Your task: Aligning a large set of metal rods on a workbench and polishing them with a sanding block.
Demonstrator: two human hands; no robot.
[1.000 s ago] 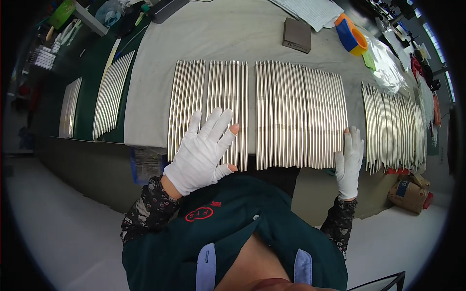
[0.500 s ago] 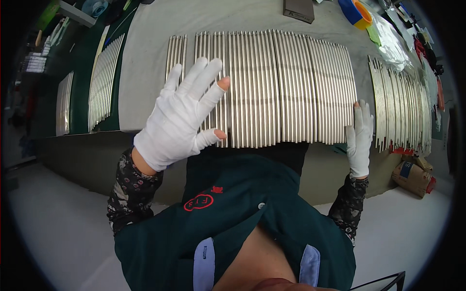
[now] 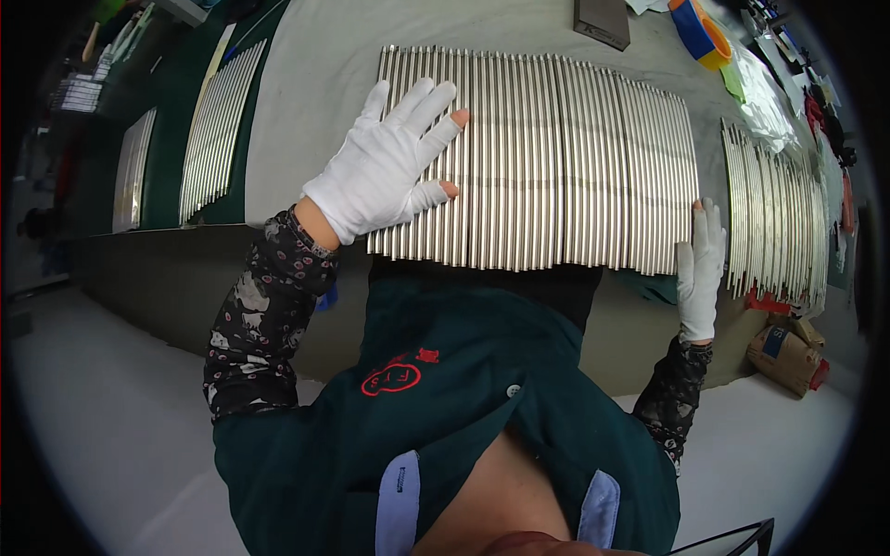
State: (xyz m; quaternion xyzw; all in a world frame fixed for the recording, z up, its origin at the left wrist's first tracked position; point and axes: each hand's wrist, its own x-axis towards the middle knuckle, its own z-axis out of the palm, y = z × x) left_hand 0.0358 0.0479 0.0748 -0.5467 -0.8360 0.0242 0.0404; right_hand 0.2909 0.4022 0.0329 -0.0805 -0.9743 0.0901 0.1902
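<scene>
A wide row of shiny metal rods point(image 3: 519, 167) lies side by side on the grey-covered table in front of me, their ends pointing toward me. My left hand point(image 3: 394, 157), in a white glove with bare thumb and index fingertips, rests flat with spread fingers over the row's left part, hiding some rods beneath it. Along the right edge of the row stands my right hand point(image 3: 702, 269), gloved the same way, its fingers stretched out and touching the outermost rods. Neither hand grips anything.
Another group of metal rods point(image 3: 774, 213) lies to the right of my right hand. More rods point(image 3: 222, 130) rest on the green surface at left. At the back are a dark block point(image 3: 603, 22) and a blue-and-orange tape roll point(image 3: 700, 33). A brown package point(image 3: 783, 357) sits lower right.
My left hand has moved right and away from me over the rods. Gaps between the left rods have closed, making one continuous row. My right hand stays at the right edge.
</scene>
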